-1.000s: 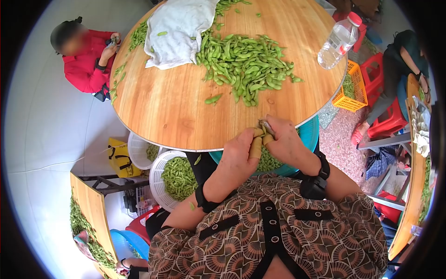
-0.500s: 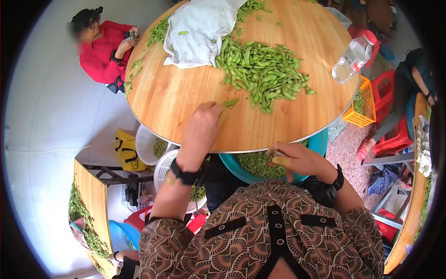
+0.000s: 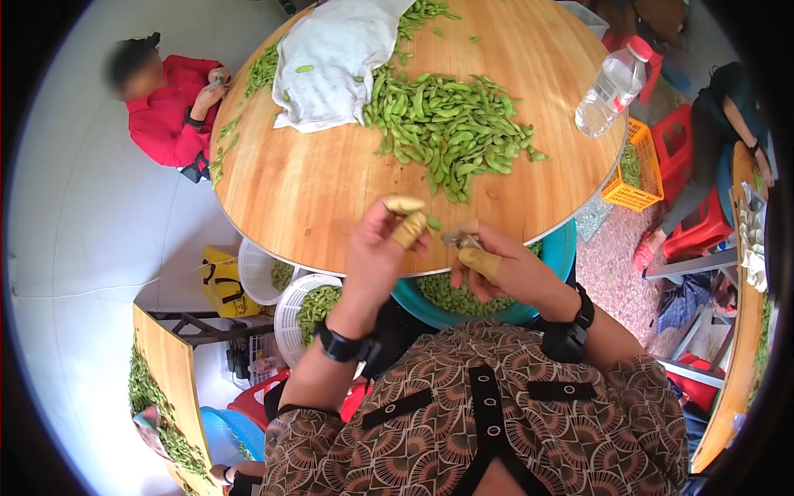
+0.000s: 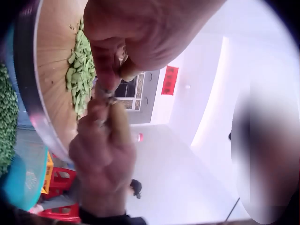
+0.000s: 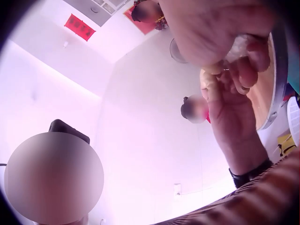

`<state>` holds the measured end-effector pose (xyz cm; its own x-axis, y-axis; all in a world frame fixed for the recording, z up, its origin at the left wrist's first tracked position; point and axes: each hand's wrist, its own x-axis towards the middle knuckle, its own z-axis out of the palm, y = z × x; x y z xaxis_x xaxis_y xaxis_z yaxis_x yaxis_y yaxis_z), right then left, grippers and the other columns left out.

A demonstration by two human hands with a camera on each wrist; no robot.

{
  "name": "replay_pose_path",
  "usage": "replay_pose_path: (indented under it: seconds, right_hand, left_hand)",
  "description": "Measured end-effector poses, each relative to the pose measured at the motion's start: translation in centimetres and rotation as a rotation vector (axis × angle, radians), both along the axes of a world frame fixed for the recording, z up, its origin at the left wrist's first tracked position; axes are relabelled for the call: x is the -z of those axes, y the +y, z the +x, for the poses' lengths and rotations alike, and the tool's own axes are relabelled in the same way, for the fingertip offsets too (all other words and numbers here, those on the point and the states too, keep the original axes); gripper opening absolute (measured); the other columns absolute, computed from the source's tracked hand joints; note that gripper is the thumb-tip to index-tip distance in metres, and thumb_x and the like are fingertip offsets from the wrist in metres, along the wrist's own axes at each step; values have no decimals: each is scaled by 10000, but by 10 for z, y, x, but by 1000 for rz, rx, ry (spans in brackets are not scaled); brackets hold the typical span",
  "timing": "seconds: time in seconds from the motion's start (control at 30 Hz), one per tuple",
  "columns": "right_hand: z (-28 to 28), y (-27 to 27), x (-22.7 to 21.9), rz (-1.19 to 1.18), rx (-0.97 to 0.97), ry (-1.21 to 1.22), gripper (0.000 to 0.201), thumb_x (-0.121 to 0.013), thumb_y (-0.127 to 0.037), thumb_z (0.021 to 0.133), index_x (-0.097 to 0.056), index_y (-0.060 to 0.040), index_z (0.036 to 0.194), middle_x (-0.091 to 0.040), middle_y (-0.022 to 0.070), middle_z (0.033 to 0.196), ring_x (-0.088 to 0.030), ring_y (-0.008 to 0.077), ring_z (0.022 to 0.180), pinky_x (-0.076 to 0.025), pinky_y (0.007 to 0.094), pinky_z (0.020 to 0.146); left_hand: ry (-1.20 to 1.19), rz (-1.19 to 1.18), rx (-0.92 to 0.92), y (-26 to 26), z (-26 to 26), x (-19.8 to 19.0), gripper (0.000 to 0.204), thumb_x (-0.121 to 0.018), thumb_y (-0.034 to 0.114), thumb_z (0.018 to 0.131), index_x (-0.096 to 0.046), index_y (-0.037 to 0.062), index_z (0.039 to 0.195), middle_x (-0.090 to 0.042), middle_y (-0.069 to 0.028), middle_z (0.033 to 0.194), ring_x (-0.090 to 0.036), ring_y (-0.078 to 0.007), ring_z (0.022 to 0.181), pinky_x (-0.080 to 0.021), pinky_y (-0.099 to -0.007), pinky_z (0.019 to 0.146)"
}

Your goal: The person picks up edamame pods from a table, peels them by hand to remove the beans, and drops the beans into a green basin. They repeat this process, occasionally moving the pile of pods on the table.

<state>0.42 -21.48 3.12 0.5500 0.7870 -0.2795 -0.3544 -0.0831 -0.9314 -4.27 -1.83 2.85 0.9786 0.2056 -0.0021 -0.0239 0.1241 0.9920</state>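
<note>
My left hand [image 3: 385, 244], with yellowish wraps on its thumb and finger, pinches a green soybean pod [image 3: 433, 222] above the table's near edge. Just to the right, my right hand [image 3: 513, 269] holds a small shiny metal tool [image 3: 463, 240], its exact kind unclear, with a yellowish wrap on the thumb. Something pale and crumpled [image 5: 239, 47] shows in the right palm in the right wrist view. Below the hands, a teal basin [image 3: 529, 314] contains green beans or pods. A heap of pods [image 3: 451, 124] lies on the round wooden table [image 3: 289, 198] beyond.
A white cloth [image 3: 331, 66] covers part of the table, and a water bottle [image 3: 612, 87] stands at its right. White baskets [image 3: 288, 322] sit below the left edge. On the right are a yellow crate [image 3: 641, 194] and red stools [image 3: 699, 227]. A person in red [image 3: 169, 124] sits at left.
The hands were together over the edge, then the left hand reached out left to a single pod on the table. It has come back beside the right hand with that pod.
</note>
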Motion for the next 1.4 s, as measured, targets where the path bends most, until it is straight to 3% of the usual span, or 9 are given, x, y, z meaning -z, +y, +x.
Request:
replay_pose_path:
  seconds: [0.13, 0.23, 0.53, 0.87, 0.97, 1.03, 1.17, 1.23, 1.4]
  right_hand:
    - [-1, 4, 10, 171, 66, 144, 225, -417, -209, 1013, -447, -62, 1181, -612, 61, 810, -499, 64, 499, -327, 192, 411]
    - [-1, 0, 6, 192, 83, 185, 236, -414, -208, 1014, -442, -68, 1202, -602, 57, 786, -490, 66, 492, -311, 191, 398]
    - [-4, -5, 1, 156, 92, 124, 259, -417, -177, 1003, -418, -60, 1233, -590, 62, 763, -471, 85, 473, -338, 210, 413]
    - [-5, -14, -6, 43, 39, -3, 212, -432, -166, 993, -447, -71, 1182, -559, 45, 711, -430, 71, 431, -314, 210, 381]
    - [-2, -18, -2, 230, -46, 362, 224, -450, -169, 984, -457, -81, 1189, -560, 45, 697, -402, 70, 387, -273, 203, 337]
    - [0, -15, 16, 460, -81, 700, 226, -471, -172, 973, -470, -85, 1181, -565, 49, 684, -388, 79, 359, -249, 199, 313]
    - [0, -9, 35, 523, -49, 748, 210, -479, -183, 967, -479, -77, 1148, -567, 58, 676, -393, 86, 355, -257, 201, 312]
    - [3, -10, 35, 392, 64, 614, 187, -470, -193, 970, -478, -68, 1109, -570, 67, 679, -394, 96, 353, -253, 211, 310]
    - [-4, -4, 11, 252, 134, 466, 159, -460, -196, 972, -474, -66, 1063, -569, 70, 675, -404, 107, 366, -258, 225, 323]
  left_hand:
    - [-163, 284, -50, -17, -12, 15, 174, -633, 18, 879, -620, 15, 1052, -629, -89, 890, -609, -145, 690, -504, -257, 593]
    - [-473, 941, -117, -19, -15, 11, 165, -613, 25, 878, -637, 9, 1040, -630, -136, 853, -653, -264, 774, -511, -287, 666]
    - [-181, 349, 45, -32, -17, 16, 232, -472, 62, 980, -580, -30, 1164, -518, 20, 750, -453, -42, 635, -384, -187, 550]
    - [-489, 941, 135, -18, -25, 11, 315, -510, -12, 922, -549, -18, 1235, -618, -151, 788, -591, -188, 627, -479, -301, 564]
    - [-447, 590, 152, -23, -29, 18, 262, -542, 78, 946, -595, -7, 1188, -547, -23, 695, -521, -103, 579, -441, -251, 517]
    - [241, -513, 332, -20, -27, 13, 287, -554, 124, 953, -585, 7, 1214, -554, -9, 706, -542, -98, 595, -446, -236, 518]
    - [256, -608, 365, -22, -21, 24, 256, -584, 96, 935, -599, 14, 1177, -580, -12, 732, -567, -99, 612, -453, -233, 519]
    - [-268, 524, 57, -33, -19, 23, 199, -626, 46, 896, -614, 10, 1091, -608, -30, 768, -588, -108, 622, -464, -247, 520]
    - [-427, 991, -60, -32, -17, 22, 152, -654, 81, 875, -589, 7, 992, -599, -66, 766, -565, -122, 594, -438, -287, 495]
